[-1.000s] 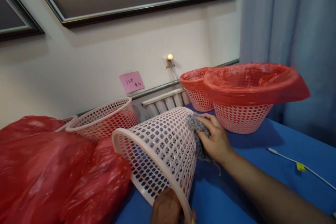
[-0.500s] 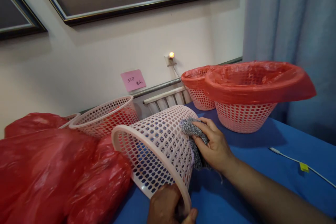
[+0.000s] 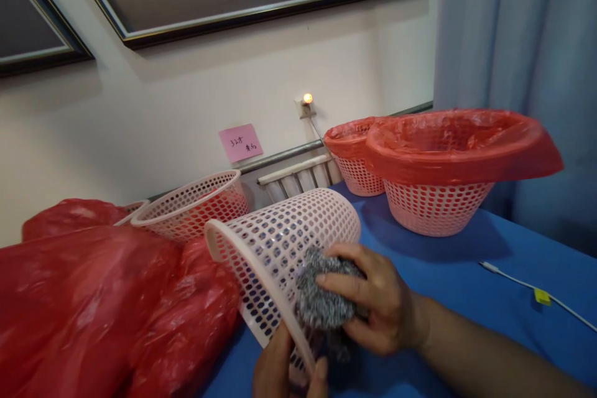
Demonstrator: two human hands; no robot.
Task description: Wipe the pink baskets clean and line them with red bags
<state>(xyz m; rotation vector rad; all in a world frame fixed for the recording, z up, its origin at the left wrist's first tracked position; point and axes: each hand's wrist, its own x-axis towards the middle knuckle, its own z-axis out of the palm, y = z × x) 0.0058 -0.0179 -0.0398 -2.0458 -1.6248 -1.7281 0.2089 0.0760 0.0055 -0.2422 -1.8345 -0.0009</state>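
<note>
A pale pink perforated plastic basket [image 3: 280, 224] lies on its side on the blue table, its wide mouth tilted toward me and to the left. My left hand [image 3: 284, 367] grips the lower part of its rim, thumb outside and fingers reaching inside; the bottom of the hand is cut off by the frame edge. In my right hand [image 3: 377, 298] is a bunched grey fluffy cloth [image 3: 324, 292], pressed against the basket's outer side near the rim. My right fingers are bent over the cloth.
Two baskets lined with red bags, a large one [image 3: 438, 205] and a smaller one [image 3: 357, 174], stand back right. Red plastic bags [image 3: 93, 298] heap at left before another basket [image 3: 186, 199]. A white cable [image 3: 513, 280] crosses the blue table [image 3: 466, 323]. A radiator [image 3: 298, 180] sits behind.
My right hand has moved the cloth from near the basket's base down toward its rim. The basket has turned slightly, and my left hand has shifted its hold on the rim.
</note>
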